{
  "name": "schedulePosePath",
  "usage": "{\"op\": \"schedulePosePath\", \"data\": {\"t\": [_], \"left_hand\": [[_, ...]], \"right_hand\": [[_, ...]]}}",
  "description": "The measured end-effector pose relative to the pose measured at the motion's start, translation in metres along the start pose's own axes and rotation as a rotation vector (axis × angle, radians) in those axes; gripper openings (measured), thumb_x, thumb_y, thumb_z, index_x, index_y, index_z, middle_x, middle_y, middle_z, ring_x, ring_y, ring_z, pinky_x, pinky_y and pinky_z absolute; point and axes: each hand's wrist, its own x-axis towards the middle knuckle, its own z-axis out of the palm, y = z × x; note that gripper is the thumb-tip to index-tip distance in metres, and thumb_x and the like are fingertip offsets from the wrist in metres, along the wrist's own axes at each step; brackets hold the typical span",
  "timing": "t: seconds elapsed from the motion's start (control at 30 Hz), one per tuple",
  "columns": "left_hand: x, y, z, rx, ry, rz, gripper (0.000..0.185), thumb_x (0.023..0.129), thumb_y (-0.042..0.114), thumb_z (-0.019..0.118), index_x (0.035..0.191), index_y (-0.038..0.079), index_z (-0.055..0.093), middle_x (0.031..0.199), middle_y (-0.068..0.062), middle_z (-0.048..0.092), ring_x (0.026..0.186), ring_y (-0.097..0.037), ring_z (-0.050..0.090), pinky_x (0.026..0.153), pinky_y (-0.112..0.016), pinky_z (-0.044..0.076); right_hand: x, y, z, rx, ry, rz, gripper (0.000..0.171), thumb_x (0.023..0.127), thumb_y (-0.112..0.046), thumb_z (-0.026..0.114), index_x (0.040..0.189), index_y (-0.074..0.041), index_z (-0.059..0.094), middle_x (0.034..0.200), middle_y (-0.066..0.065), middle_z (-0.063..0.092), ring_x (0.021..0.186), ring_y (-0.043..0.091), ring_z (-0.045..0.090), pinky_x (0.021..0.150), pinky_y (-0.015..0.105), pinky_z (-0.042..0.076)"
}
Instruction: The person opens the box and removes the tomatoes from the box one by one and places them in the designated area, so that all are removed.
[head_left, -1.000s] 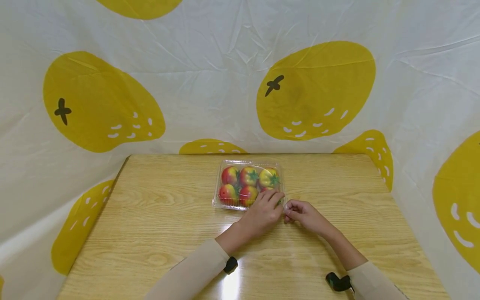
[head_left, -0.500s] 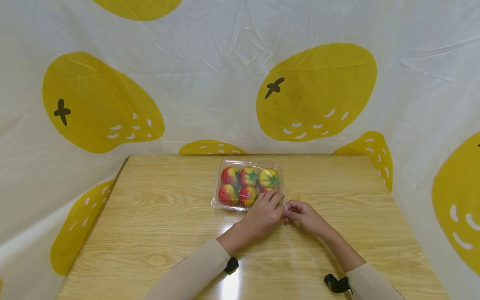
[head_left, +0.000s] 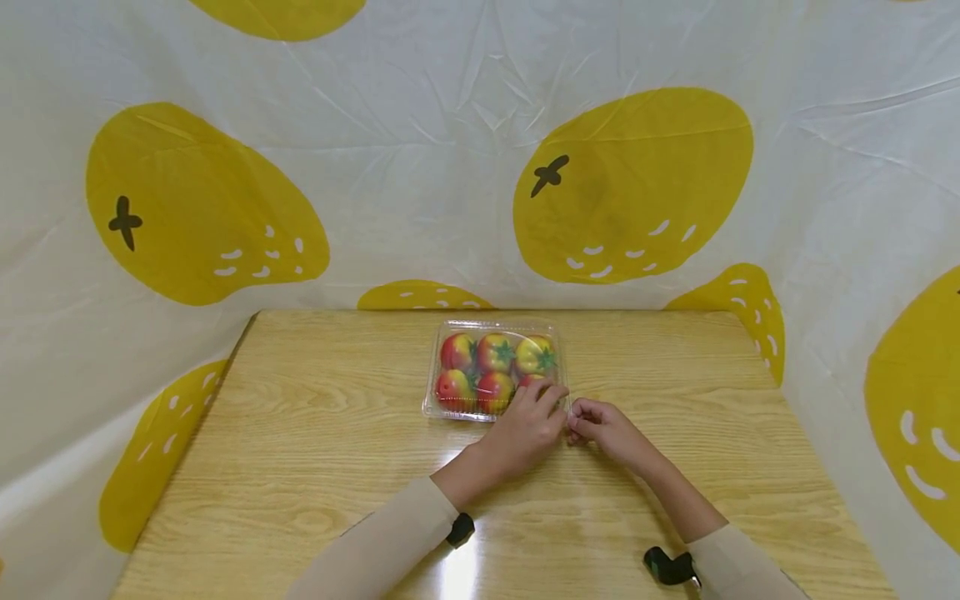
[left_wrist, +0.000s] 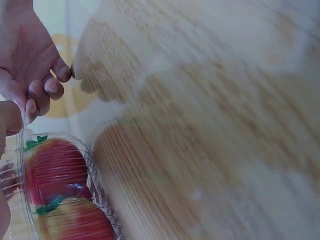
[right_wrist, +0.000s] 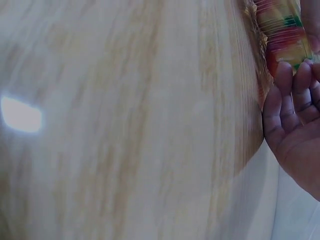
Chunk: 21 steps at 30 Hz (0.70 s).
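Note:
A clear plastic clamshell box point(head_left: 495, 367) of several red-and-yellow tomatoes sits shut near the far middle of the wooden table point(head_left: 315, 433). My left hand point(head_left: 534, 418) lies over the box's near right corner, fingers curled onto the lid. My right hand point(head_left: 594, 422) meets it there, fingertips pinching the rim at that corner. In the left wrist view the box point(left_wrist: 60, 185) shows two tomatoes, with my right hand point(left_wrist: 30, 55) curled at its edge. The right wrist view shows my right hand point(right_wrist: 295, 130) with its fingertips against the box point(right_wrist: 280, 30).
A white cloth with big yellow fruit prints point(head_left: 630, 183) hangs behind and on both sides of the table. Black wrist mounts point(head_left: 460, 530) point(head_left: 667, 567) sit on my beige sleeves. Bare wood spreads left and right of the box.

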Motion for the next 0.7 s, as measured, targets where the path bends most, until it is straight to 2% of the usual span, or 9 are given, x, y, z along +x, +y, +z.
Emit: {"op": "schedulePosePath", "data": {"t": [0.33,0.57,0.7], "left_hand": [[-0.0010,0.0019,0.0028,0.015,0.002,-0.018,0.013,0.094,0.008,0.055,0.096,0.009,0.068,0.122,-0.007,0.058,0.107,-0.024,0.053,0.072,-0.027,0.049],[-0.0013,0.0052,0.0029,-0.002,-0.020,-0.040,0.009,0.092,0.008,0.057,0.092,0.010,0.066,0.122,-0.008,0.056,0.105,-0.023,0.052,0.069,-0.026,0.046],[0.0001,0.0076,0.0030,-0.019,-0.025,-0.067,0.008,0.092,0.009,0.058,0.088,0.011,0.065,0.121,-0.008,0.056,0.105,-0.023,0.051,0.069,-0.027,0.046]], "right_hand": [[0.0005,0.0001,0.0037,-0.027,0.072,-0.016,0.021,0.097,-0.010,0.054,0.094,0.011,0.056,0.087,0.030,0.059,0.078,0.030,0.062,0.069,0.037,0.058],[0.0006,0.0045,0.0049,-0.044,0.099,-0.052,0.017,0.095,-0.006,0.054,0.090,0.010,0.056,0.083,0.029,0.058,0.074,0.030,0.061,0.066,0.035,0.057],[0.0005,0.0041,0.0060,-0.056,0.115,-0.039,0.017,0.096,-0.008,0.054,0.089,0.008,0.057,0.085,0.028,0.060,0.075,0.031,0.063,0.067,0.034,0.058]]}}
